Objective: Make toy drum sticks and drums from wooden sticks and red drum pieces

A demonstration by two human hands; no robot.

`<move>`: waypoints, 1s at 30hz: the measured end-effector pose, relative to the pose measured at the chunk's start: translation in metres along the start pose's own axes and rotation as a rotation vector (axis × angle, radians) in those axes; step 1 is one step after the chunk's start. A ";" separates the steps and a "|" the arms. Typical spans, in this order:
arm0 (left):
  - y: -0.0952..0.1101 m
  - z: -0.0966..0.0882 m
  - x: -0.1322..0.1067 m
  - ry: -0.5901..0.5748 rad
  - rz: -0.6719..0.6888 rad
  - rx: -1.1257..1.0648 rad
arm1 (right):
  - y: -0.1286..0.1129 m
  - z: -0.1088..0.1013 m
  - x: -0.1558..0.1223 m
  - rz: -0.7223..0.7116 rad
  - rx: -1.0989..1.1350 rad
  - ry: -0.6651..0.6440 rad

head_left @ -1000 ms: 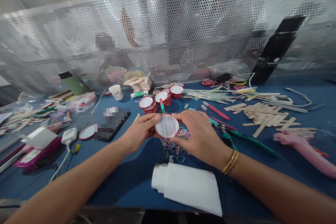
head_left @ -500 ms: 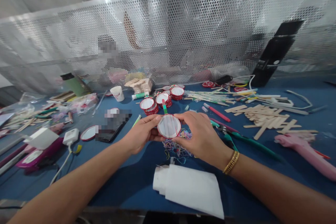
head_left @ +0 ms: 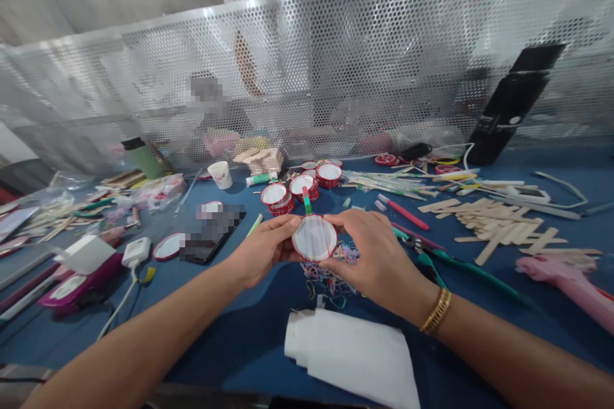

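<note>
A small round white disc with a red rim [head_left: 314, 238] is held up over the middle of the table, its flat face towards me. A short strip coloured green and red [head_left: 307, 200] sticks up at its top edge. My left hand [head_left: 268, 248] grips the disc's left side, thumb at the rim and fingers partly hidden behind. On the other side, my right hand [head_left: 369, 243] pinches the rim between thumb and fingers. Tangled coloured rubber bands [head_left: 330, 278] lie beneath the disc. Behind it stand stacks of similar red-rimmed discs [head_left: 281, 199].
A white folded sheet [head_left: 355, 348] lies near the front edge. Wooden sticks [head_left: 499, 223], green-handled pliers [head_left: 432, 255] and a pink glue gun [head_left: 566, 278] are at right. A phone [head_left: 215, 239], charger [head_left: 137, 251] and paper cup [head_left: 220, 175] are left. A perforated metal screen [head_left: 336, 77] closes the back.
The whole view has shifted slightly, so things sit a little lower and further right. Both hands keep the same hold on the disc.
</note>
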State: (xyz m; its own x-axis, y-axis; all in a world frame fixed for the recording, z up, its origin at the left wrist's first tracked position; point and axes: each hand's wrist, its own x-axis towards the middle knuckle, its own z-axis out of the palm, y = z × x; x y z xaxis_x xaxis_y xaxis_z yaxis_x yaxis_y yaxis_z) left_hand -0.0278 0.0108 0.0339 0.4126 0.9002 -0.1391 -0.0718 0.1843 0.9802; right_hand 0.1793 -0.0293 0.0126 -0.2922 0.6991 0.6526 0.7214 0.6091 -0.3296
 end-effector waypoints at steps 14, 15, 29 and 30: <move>0.000 0.001 0.000 0.030 0.035 -0.017 | 0.000 0.001 -0.002 -0.016 0.013 -0.011; 0.001 0.001 0.000 0.026 0.037 -0.016 | -0.001 0.001 -0.002 -0.013 0.014 -0.016; 0.002 0.001 0.002 0.058 0.004 0.031 | -0.006 0.002 -0.003 0.026 0.027 -0.054; 0.003 0.000 0.003 0.056 -0.005 0.026 | -0.005 0.000 -0.002 0.028 0.032 -0.055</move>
State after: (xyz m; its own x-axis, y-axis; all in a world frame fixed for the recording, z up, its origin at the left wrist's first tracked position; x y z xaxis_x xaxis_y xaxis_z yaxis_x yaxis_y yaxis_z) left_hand -0.0264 0.0138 0.0361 0.3618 0.9200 -0.1505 -0.0462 0.1789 0.9828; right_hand 0.1764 -0.0338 0.0127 -0.3066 0.7353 0.6045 0.7099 0.5997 -0.3693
